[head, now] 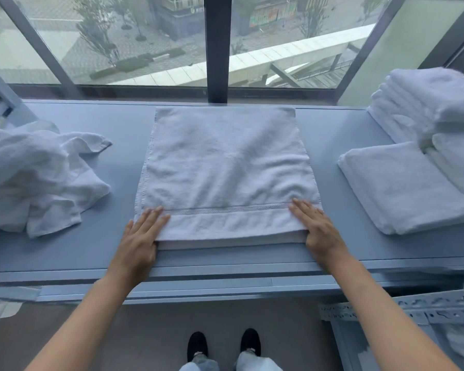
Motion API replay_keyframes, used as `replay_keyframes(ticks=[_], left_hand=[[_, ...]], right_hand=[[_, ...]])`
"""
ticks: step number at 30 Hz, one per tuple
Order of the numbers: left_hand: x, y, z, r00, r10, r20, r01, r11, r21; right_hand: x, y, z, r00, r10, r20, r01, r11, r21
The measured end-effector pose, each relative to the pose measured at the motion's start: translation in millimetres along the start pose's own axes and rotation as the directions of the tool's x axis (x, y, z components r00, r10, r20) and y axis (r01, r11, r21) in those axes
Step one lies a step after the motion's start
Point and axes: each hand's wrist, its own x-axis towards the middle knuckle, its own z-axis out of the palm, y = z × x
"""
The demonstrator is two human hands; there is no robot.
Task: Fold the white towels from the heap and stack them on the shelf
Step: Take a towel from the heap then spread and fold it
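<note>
Left hand point(142, 236) and right hand point(318, 227) lie flat-fingered on the folded towel point(225, 162) near its corners.

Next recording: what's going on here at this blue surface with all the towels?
A person is folding a white towel spread on the blue shelf. The left hand rests on its near-left corner and the right hand on its near-right corner, fingers straight on top. The towel is already doubled over, with layers showing along the near edge. A heap of unfolded towels lies to the left, and folded towels are piled to the right.
</note>
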Motion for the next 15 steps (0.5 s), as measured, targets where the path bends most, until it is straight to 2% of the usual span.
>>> replay_keyframes(ticks=[3, 6, 10, 15], left_hand=[[12, 2, -4, 0.997, -0.028, -0.069, 0.023, 0.997, -0.079], [2, -4, -8, 0.988, -0.017, -0.155, 0.007, 0.998, -0.066], [-19, -14, -5, 0.996, 0.032, -0.085, -0.031, 0.999, 0.011], [-30, -7, -25, 1.000, 0.005, 0.008, -0.005, 0.999, 0.031]], right_hand=[[9, -8, -17, 0.997, 0.049, -0.055, -0.047, 0.998, 0.028], [-8, -17, -17, 0.995, 0.032, -0.095, -0.029, 0.999, 0.033], [-36, -6, 9, 0.998, -0.056, -0.025, 0.056, 0.998, -0.007], [-43, -6, -4, 0.999, 0.008, 0.044, -0.008, 1.000, -0.003]])
